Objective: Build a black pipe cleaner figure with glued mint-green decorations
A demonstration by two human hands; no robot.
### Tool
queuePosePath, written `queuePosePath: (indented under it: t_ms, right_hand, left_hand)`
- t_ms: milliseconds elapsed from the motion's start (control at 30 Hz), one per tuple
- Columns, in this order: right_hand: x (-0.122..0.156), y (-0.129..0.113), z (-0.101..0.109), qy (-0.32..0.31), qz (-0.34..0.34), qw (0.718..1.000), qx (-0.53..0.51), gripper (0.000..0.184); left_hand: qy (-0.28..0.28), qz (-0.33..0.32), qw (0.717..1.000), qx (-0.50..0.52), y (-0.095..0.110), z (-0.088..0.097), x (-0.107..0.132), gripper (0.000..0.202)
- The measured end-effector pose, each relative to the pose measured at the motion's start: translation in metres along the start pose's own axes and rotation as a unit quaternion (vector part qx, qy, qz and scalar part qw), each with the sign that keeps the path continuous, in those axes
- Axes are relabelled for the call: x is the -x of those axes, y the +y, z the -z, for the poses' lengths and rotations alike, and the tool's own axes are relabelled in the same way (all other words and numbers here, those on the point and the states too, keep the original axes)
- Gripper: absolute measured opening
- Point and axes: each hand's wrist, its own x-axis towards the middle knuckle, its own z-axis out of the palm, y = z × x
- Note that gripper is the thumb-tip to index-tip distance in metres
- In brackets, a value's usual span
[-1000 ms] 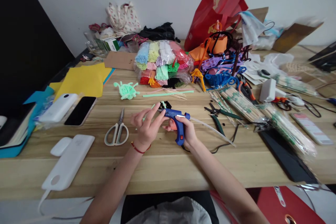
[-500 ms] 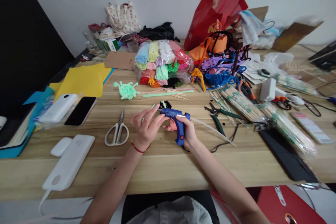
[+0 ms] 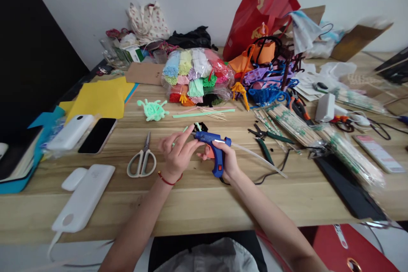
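Almost nothing has moved over the last 1 second. The right hand stays clamped around the handle of the blue glue gun, with a finger against the orange trigger. The clear glue stick pokes out of the back of the gun, slanting down to the table.

The left hand keeps its place just left of the nozzle. Its fingers are pinched together on a thin green strand, and the index finger is stretched up towards the gun's tip. The strand is small and partly hidden, so its exact shape is hard to tell. A little black and green piece lies on the table right behind the nozzle.

The only real difference is a slight shift of the view. With both hands this steady, the gun looks held on 1 spot at the strand rather than arriving or pulling away.

The scissors lie near the left hand, and the pliers lie beyond the right. A green fuzzy figure and a bag of coloured fuzzy wires sit further back, well apart from both hands.
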Motion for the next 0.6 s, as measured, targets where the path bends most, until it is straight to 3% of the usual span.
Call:
queuePosePath:
  t_ms: [267, 433, 600]
  right_hand:
    - [0.000, -0.007, 0.001, -0.006, -0.022, 1.000, -0.014, 0.021]
    - [-0.001, -0.006, 0.000, -0.006, -0.040, 0.999, -0.030, 0.021]
    - [-0.002, -0.002, 0.001, -0.011, -0.041, 0.999, -0.023, 0.022]
  left_hand:
    - [0.041, 0.039, 0.998, -0.014, 0.006, -0.005, 0.005, 0.031]
    - [-0.015, 0.007, 1.000, 0.003, 0.006, -0.002, 0.001, 0.035]
    - [-0.017, 0.010, 0.999, 0.045, 0.003, 0.005, -0.004, 0.025]
